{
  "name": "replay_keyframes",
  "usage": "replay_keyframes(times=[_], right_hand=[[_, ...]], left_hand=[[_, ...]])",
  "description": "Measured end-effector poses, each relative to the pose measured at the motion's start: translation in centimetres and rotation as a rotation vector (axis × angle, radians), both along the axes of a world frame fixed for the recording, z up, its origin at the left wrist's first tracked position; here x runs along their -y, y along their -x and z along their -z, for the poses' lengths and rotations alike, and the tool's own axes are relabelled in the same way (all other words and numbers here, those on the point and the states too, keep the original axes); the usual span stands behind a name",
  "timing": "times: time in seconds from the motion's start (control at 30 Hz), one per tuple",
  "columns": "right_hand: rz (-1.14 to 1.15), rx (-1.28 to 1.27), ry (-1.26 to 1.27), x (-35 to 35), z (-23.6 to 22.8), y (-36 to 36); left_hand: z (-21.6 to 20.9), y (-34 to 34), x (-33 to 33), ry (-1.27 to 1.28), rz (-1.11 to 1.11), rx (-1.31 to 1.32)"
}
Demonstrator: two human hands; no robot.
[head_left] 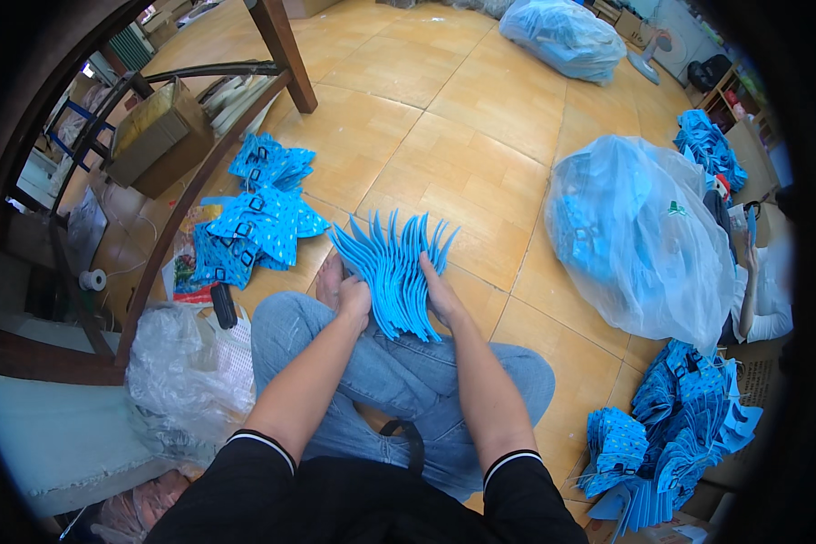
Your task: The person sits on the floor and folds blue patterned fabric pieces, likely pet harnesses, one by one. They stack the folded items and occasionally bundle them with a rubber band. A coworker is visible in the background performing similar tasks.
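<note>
Above my crossed legs I hold a thick stack of flat blue pieces (394, 272), which look like folded paper bags. Their edges fan out in wavy layers toward the far side. My left hand (354, 299) is closed on the stack's left side, low down. On the opposite side my right hand (439, 288) grips it, thumb along the edge. To the left on the floor lie several bundles of similar blue pieces (258, 222) with white specks and black square outlines. Parts of my fingers are hidden behind the stack.
A big clear plastic bag (644, 236) of blue pieces stands right; another bag (562, 38) lies far back. More blue bundles (671, 426) are piled near right. A wooden frame (286, 54), crumpled plastic (186, 363) and a black object (223, 306) are left. Another person (766, 290) sits at far right.
</note>
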State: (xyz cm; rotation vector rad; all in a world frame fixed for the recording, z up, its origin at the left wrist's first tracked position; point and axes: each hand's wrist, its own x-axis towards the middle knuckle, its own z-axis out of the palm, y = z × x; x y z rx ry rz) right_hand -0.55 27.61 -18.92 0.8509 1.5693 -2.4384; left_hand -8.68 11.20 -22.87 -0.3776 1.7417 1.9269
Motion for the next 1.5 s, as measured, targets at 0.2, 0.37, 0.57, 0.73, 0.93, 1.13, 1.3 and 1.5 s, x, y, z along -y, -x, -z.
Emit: replay_keyframes(times=[0.2, 0.37, 0.57, 0.73, 0.93, 1.13, 1.3, 1.5], right_hand=[[0.146, -0.083, 0.127, 0.3, -0.6, 0.1], [0.180, -0.070, 0.075, 0.2, -1.3, -0.3], [0.220, 0.205, -0.424, -0.2, 0.3, -0.5], [0.390, 0.146, 0.147, -0.3, 1.6, -1.0], [0.435, 0.021, -0.074, -0.2, 3.5, -1.8], [0.611, 0.026, -0.322, 1.0, 4.4, -1.3], [0.674, 0.048, -0.215, 1.6, 2.3, -1.6], [0.837, -0.034, 0.357, 1.8, 0.5, -2.5]], left_hand=[[-2.9, -0.1, -0.2, -0.351, -0.137, 0.290], [-5.8, -1.6, 0.2, -0.284, -0.110, -0.017], [-6.1, -3.2, 0.9, 0.098, -0.035, -0.329], [-8.3, -5.7, 1.2, 0.373, 0.102, -0.775], [-11.9, -5.3, 1.8, 0.424, 0.400, -1.047], [-13.7, -4.3, 0.0, 0.650, 0.746, -1.188], [-12.8, -5.7, -2.7, 0.734, 0.820, -1.146], [-11.7, -5.6, -3.0, 0.723, 0.791, -1.118]])
